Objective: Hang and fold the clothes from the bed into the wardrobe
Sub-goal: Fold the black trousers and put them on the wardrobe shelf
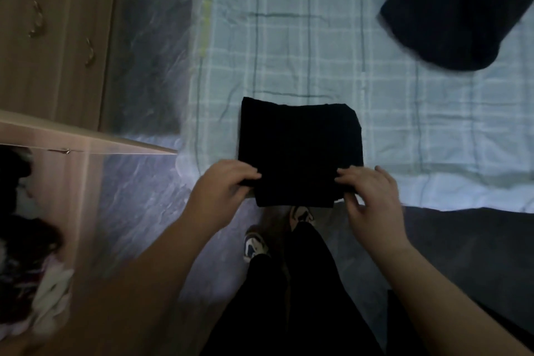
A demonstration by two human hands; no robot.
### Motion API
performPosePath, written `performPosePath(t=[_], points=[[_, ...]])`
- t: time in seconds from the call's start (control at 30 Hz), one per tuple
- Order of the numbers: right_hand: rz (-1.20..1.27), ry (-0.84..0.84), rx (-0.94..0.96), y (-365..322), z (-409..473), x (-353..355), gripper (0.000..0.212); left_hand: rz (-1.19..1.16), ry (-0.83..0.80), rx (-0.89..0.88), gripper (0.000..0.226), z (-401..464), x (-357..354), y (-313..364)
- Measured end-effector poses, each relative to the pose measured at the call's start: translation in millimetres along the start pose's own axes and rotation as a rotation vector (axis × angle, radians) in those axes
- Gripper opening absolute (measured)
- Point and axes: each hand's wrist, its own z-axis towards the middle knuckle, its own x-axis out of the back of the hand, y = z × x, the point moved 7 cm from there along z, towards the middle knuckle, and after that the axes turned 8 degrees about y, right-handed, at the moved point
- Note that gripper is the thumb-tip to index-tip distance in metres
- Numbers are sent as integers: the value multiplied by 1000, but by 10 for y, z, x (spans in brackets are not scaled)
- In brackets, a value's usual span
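A black garment [300,147], folded into a neat square, lies at the near edge of the bed [318,37], which has a pale checked sheet. My left hand [222,191] pinches the garment's near left corner, fingers on top and thumb beneath. My right hand [372,196] pinches its near right corner the same way. The near edge of the fold hangs just past the bed's edge. A second dark garment [453,9] lies crumpled at the far right of the bed. The wardrobe [55,37] stands at the left, with an open door [86,139] jutting toward the bed.
Inside the open wardrobe at the lower left lies a jumble of dark and white clothes [31,269]. A shiny marbled floor [144,95] runs between wardrobe and bed. My legs and shoes [254,243] stand close below the garment. A dark cover [476,254] drapes the bed's near right side.
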Motion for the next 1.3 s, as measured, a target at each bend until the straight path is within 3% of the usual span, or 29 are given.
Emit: performPosePath(t=[0.17,0.3,0.43,0.5,0.67,0.8,1.13,1.23,1.3], points=[[-135,-124,-45,117,-412,-269,28,80,-91,-18,30,-414,-462,-290],[-220,-239,-78,89,-570,-408,36,185,-114,-35,51,-543,-507,-247],[-65,-48,-161,-29,-277,-295,39,118,133,-3,48,-334,-262,8],[-17,15,-157,-95,18,-350,45,132,164,-6,54,-42,-319,171],[-293,-211,-102,-11,492,-929,60,494,-10,9,62,691,-789,78],[-375,-323,-80,239,497,-1219,60,548,-85,71,63,744,-1027,-415],[-302,-331,-96,432,523,-1430,61,501,-74,151,63,781,-1230,-586],[-84,-301,-143,384,586,-1233,57,436,-78,132,61,806,-1120,-477],[127,-149,-255,430,614,-933,54,253,53,175,59,776,-906,-382]])
